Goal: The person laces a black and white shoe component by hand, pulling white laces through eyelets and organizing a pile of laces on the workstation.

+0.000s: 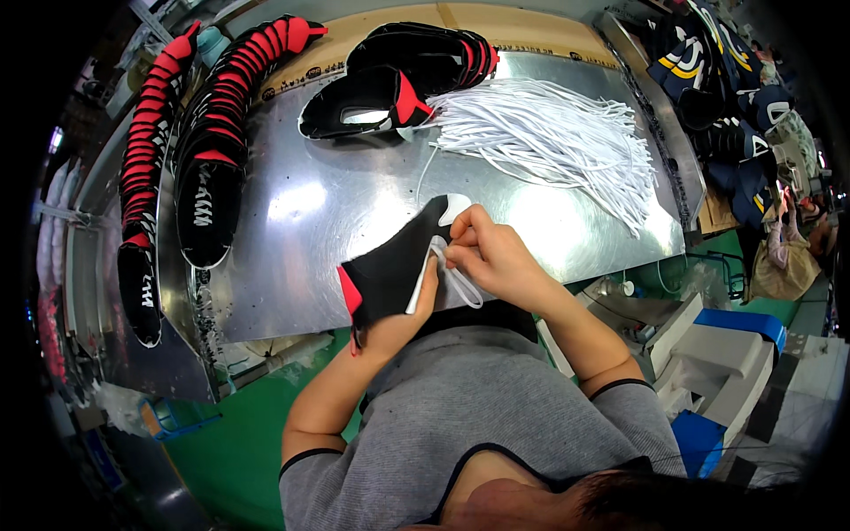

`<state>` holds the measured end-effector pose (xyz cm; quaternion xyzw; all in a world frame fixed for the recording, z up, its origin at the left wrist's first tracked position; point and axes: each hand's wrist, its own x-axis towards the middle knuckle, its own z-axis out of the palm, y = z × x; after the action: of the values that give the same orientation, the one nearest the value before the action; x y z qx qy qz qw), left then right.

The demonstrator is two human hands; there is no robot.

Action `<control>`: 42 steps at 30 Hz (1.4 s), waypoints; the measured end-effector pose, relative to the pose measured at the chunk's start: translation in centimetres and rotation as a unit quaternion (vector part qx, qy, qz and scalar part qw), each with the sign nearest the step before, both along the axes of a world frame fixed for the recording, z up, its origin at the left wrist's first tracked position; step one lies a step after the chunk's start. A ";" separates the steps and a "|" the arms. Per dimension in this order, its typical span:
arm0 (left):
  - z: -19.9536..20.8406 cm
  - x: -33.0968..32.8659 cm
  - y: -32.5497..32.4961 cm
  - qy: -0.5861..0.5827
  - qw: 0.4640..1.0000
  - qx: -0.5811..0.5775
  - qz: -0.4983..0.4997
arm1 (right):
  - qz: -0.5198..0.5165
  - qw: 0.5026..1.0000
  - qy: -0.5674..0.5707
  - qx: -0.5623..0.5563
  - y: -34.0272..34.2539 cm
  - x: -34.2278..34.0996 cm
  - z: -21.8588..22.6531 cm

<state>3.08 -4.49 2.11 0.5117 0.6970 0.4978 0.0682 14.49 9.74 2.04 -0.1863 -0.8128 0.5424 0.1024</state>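
A black shoe upper (396, 259) with a red heel piece and a white patch is held over the table's near edge. My left hand (409, 320) is closed around its underside, partly hidden by it. A white shoelace (462, 285) hangs in a loop beside the upper. My right hand (485, 254) pinches at the lace with thumb and forefinger, close to the white patch. Farther back on the table lie a large bundle of white laces (549, 142) and several black shoe uppers (345, 103) with red heels.
Two long stacks of nested black-and-red uppers, the inner one (211, 190) and the outer one (140, 265), line the left side. The metal tabletop (301, 257) has a cardboard strip (531, 34) at its back. Dark blue uppers (753, 199) hang at right, above a grey-and-blue plastic object (717, 354).
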 end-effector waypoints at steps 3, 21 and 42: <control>-1.8 0.0 -0.7 0.117 0.992 -0.048 -0.013 | 0.022 0.998 -0.032 0.041 -0.6 -0.7 -1.1; -5.1 -3.5 -1.7 -0.337 0.938 -0.063 0.042 | -0.125 0.974 0.062 -0.177 0.5 -1.3 -1.3; -2.3 -3.1 -1.9 0.153 0.985 -0.065 0.045 | -0.095 0.964 0.039 -0.244 -1.8 -2.4 -5.5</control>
<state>-0.06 -6.39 -0.16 0.5445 0.7521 0.3701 -0.0285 12.14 7.94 -3.47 -0.2603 -0.6294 0.7193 0.1367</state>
